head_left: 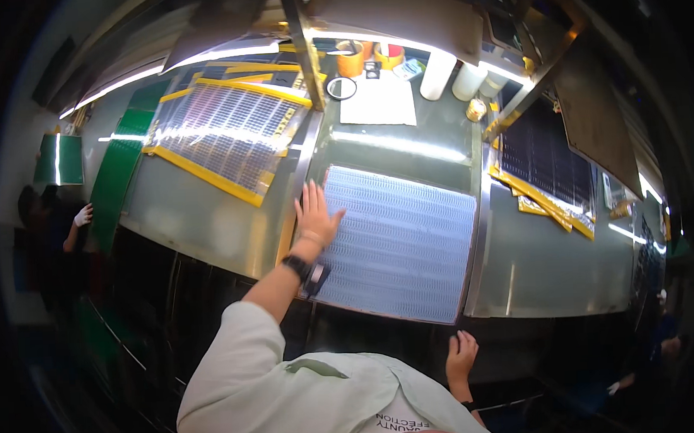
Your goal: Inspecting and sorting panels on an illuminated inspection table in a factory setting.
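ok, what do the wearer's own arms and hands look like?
Left hand: bare, no glove. Black wristband with a dark boxy unit next to it; loose, pale green sleeve ending around the elbow. Right hand: also ungloved, with a narrow dark band at the wrist.

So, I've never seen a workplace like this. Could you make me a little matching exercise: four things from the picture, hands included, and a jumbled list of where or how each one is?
Things:
1. left hand
2. right hand
3. patterned panel
4. white paper

Places and states:
A. pale bluish, lying flat on the bench
B. off the bench's near edge, by the panel's lower right corner
C. on the bench, beyond the panel's far edge
D. fingers spread, at the panel's left edge

Pairs: 1-D, 2-B, 3-A, 4-C
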`<state>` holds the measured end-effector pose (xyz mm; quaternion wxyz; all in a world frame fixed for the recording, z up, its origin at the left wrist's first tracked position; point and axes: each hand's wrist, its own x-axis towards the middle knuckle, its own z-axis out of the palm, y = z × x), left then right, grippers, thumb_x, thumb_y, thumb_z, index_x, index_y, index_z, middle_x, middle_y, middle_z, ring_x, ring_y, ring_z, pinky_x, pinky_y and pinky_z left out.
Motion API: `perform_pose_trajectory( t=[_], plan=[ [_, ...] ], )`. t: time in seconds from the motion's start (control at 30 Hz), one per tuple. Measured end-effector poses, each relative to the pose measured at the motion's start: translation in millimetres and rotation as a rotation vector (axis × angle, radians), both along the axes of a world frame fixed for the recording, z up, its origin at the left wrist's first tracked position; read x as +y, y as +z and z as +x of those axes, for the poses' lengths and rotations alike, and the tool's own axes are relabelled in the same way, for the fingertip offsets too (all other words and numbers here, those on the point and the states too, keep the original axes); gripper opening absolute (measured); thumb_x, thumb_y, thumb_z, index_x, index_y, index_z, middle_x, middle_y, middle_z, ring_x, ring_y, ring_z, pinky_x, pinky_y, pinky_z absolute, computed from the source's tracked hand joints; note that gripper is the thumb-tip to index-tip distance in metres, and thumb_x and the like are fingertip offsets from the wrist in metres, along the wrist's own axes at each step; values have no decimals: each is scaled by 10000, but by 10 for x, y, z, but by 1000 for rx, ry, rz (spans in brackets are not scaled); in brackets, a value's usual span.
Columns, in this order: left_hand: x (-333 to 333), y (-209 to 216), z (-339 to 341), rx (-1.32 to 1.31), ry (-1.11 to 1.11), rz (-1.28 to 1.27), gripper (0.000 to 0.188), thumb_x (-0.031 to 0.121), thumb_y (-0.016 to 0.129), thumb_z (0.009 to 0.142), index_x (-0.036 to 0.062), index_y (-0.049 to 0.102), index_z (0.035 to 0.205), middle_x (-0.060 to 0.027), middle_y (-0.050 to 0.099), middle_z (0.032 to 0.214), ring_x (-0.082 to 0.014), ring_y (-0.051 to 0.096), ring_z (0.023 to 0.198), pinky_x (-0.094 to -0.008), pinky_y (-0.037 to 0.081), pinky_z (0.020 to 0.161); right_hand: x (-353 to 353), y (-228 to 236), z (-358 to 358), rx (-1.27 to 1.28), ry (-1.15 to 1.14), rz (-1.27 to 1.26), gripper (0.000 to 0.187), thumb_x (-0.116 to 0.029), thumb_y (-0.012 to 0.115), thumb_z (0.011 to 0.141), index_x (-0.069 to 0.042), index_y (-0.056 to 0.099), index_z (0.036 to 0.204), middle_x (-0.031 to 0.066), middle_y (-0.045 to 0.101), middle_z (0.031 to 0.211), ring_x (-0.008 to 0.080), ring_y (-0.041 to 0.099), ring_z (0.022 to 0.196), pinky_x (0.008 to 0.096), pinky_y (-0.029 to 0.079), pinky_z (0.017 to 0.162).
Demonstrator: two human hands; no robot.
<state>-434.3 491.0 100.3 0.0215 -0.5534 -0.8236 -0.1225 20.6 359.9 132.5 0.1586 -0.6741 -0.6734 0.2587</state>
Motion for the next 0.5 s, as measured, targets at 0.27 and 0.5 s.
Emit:
perform_pose_trajectory(
  t=[0.27, 0.5],
  plan=[
    [-1925, 378, 182, -812, 592, -63, 297, 339, 570, 834, 44, 594, 853, -110, 599, 961, -246, 573, 882, -361, 452, 724, 859, 240, -156, 1031, -259, -897, 361, -289, 504, 899, 26, 524, 1073, 133, 612, 958, 206, 612, 711, 348, 527, 638],
    [-1963, 277, 0, -1645, 687, 229, 287, 295, 491, 909, 19, 568, 886, -71, 625, 748, -169, 629, 684, -278, 505, 562, 1088, 1169, -399, 542, 393, -607, 263, -37, 594, 799, 43, 576, 1049, 58, 612, 928, 147, 566, 777, 282, 473, 695]
  ],
)
